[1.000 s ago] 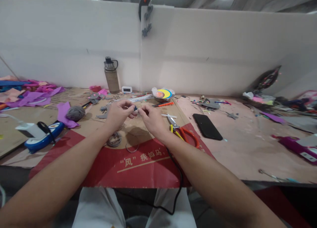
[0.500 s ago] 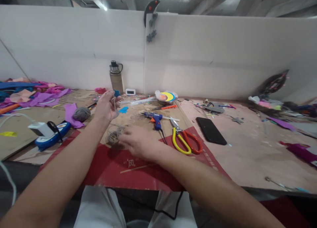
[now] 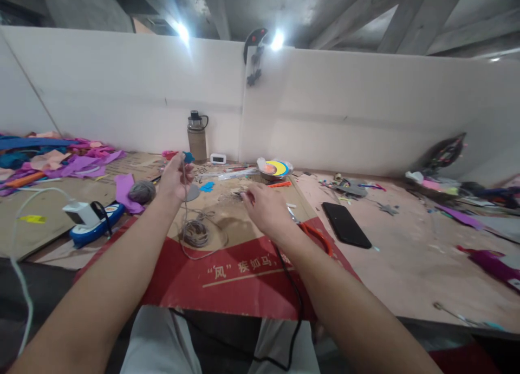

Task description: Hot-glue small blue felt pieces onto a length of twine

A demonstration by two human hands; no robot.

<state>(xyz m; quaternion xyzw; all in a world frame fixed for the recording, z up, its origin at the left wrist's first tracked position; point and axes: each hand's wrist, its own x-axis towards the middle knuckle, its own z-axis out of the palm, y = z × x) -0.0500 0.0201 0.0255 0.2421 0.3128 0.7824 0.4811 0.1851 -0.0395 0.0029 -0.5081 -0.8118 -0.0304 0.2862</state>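
One blue piece [image 3: 188,157] tops the left hand [image 3: 174,180]; yarn [image 3: 186,206] hangs below.

Yarn coil [image 3: 195,233] on cardboard [image 3: 239,298]; scissors [image 3: 316,235] right of it, phone [image 3: 346,225] farther right; bottle [image 3: 197,141], bowl [image 3: 273,177] behind.

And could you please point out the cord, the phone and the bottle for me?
Cord [image 3: 195,233]: head view, on the middle of its coil.
Phone [image 3: 346,225]: head view, on the middle of its dark face.
Bottle [image 3: 197,142]: head view, on its body.
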